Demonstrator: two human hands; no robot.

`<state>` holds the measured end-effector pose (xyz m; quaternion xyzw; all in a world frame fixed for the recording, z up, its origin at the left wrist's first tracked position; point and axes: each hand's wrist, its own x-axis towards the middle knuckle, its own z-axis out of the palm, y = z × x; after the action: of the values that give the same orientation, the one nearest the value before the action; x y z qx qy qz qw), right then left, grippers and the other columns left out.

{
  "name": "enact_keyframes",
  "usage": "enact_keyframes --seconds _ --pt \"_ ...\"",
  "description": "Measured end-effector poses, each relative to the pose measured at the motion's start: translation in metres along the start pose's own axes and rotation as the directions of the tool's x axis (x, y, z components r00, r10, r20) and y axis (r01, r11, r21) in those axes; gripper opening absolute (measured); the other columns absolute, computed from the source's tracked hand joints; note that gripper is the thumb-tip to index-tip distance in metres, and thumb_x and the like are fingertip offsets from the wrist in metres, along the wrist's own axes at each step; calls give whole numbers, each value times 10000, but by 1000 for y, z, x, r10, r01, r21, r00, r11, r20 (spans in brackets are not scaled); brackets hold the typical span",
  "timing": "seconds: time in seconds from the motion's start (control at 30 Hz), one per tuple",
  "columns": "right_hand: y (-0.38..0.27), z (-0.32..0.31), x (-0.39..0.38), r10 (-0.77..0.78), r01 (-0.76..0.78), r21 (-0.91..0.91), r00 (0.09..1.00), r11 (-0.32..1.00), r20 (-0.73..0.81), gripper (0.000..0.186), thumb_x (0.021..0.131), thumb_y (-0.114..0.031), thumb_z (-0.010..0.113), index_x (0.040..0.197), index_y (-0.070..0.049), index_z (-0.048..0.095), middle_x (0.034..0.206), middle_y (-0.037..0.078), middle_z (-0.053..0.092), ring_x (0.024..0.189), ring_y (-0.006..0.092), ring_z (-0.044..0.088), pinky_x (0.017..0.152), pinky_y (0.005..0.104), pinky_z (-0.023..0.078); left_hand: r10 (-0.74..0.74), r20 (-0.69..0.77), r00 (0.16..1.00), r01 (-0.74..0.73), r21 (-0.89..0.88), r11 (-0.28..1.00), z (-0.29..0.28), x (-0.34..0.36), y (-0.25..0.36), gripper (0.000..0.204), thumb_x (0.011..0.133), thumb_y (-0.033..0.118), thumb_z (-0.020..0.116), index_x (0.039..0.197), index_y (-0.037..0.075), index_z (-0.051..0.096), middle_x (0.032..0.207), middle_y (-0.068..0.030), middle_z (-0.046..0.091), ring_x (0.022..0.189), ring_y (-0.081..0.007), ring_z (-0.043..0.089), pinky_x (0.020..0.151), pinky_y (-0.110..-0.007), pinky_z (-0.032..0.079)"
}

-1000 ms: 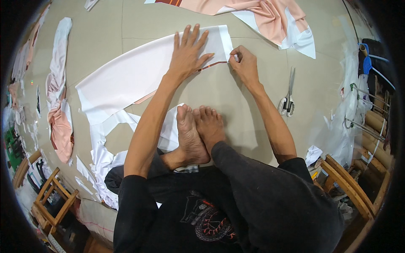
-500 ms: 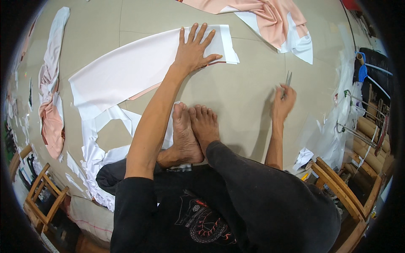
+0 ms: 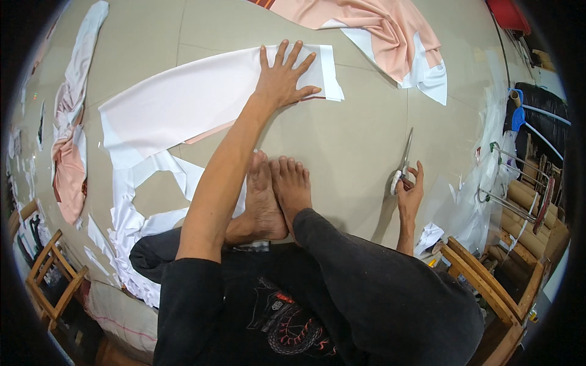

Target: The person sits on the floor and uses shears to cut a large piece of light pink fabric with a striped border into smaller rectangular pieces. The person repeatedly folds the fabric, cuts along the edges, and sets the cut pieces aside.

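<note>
My left hand (image 3: 284,79) lies flat with spread fingers on a long piece of pale fabric (image 3: 189,97), near its right end. The piece is whitish with white borders, and a peach strip shows along its lower edge. Off to the right, my right hand (image 3: 411,190) has the handles of a pair of scissors (image 3: 403,163) at its thumb and fingers. The blades point away from me, and one finger sticks out from the handles. How the other fingers sit in the loops is hard to make out.
Peach and white fabric (image 3: 384,30) lies crumpled at the far side, with another strip (image 3: 72,140) at left. White offcuts (image 3: 131,226) spread beside my bare feet (image 3: 290,183). Clear plastic sheeting (image 3: 473,189), a metal rack (image 3: 513,207) and a wooden frame (image 3: 482,280) stand at right.
My right hand has moved slightly nearer to me, and its fingers have loosened, with the scissors turned and more fully in sight. The left hand stays on the fabric.
</note>
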<state>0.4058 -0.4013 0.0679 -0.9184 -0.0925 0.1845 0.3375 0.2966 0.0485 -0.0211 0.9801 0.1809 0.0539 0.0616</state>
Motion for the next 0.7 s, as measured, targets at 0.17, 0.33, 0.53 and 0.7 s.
enact_keyframes --seconds 0.17,0.33,0.53,0.7 --pt "-46 36 -35 39 -449 658 842 605 538 806 961 -127 746 1661 -128 347 1464 195 599 1022 226 717 916 368 596 15 -50 999 -18 -61 998 11 -2 -2 923 945 850 437 1685 314 308 1778 -113 177 1626 -412 145 1209 -799 105" --pt "-66 109 -81 -201 -716 695 673 64 712 739 1068 -270 635 1679 -93 260 1449 215 566 1221 303 644 1044 447 551 16 -64 998 -20 -57 998 12 -1 -1 936 945 847 441 1692 304 290 1780 -113 172 1627 -410 143 1213 -794 99" --pt "-106 138 -43 -138 -555 791 789 259 599 687 1088 -204 605 1675 -80 272 1332 158 614 1008 218 669 839 352 593 7 -46 999 -9 -37 999 13 -1 -2 950 947 850 430 1700 293 270 1781 -113 172 1637 -393 117 1217 -792 72" --pt "-115 141 -26 -71 -459 759 834 461 547 643 1007 -135 730 1592 -65 471 1177 76 689 741 76 610 555 231 495 -4 -26 1000 3 -38 999 13 1 0 956 946 852 426 1702 288 267 1782 -107 174 1640 -389 103 1220 -790 67"
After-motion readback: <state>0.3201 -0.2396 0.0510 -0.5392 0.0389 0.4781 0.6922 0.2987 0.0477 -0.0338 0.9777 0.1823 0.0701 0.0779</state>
